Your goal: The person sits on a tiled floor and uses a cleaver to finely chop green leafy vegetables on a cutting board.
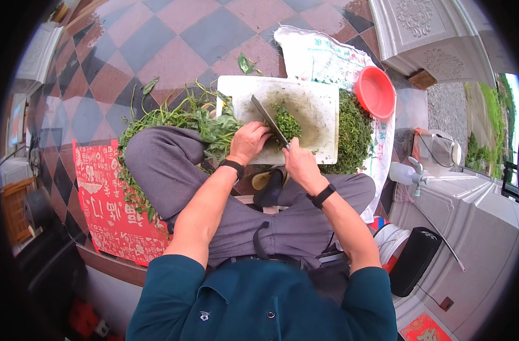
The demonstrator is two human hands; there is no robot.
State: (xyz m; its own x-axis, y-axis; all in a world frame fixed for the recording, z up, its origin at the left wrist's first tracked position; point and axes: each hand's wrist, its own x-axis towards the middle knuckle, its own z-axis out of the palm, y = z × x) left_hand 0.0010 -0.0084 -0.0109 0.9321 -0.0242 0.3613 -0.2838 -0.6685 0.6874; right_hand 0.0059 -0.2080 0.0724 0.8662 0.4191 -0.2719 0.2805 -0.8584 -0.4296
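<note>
My right hand (300, 164) is closed round the handle of a kitchen knife (268, 118), whose broad blade slants up and left over a white cutting board (321, 140). Close to the blade's left side, my left hand (250, 140) has its fingers bent down on the leafy green stems; how many it grips is hidden. A small mound of chopped greens (286, 123) lies just right of the blade. Uncut leafy stems (191, 115) spread left of the board and over its left edge. Right of the board a large heap of chopped greens (352, 128) rests on a white woven sack (323, 55).
A red plastic basin (374, 92) stands on the sack at the upper right. A red printed mat (114, 204) lies at the left under trailing stems. A white spray bottle (406, 172) and a black cylindrical speaker (415, 261) are at the right. Loose leaves (245, 65) lie on the tiled floor.
</note>
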